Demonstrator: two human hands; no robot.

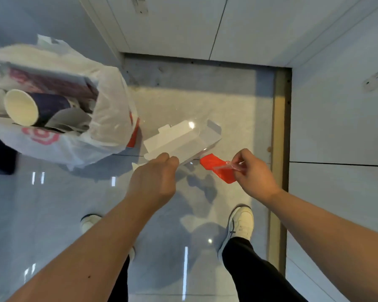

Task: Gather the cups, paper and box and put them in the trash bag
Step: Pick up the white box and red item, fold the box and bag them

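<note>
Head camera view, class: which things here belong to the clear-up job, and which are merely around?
Part of the job:
- trash bag, open on the floor
- cup lying inside the bag
- white box, held by the left hand
- red wrapper, pinched by the right hand

Just around:
- shoes
- floor
- wall panels
</note>
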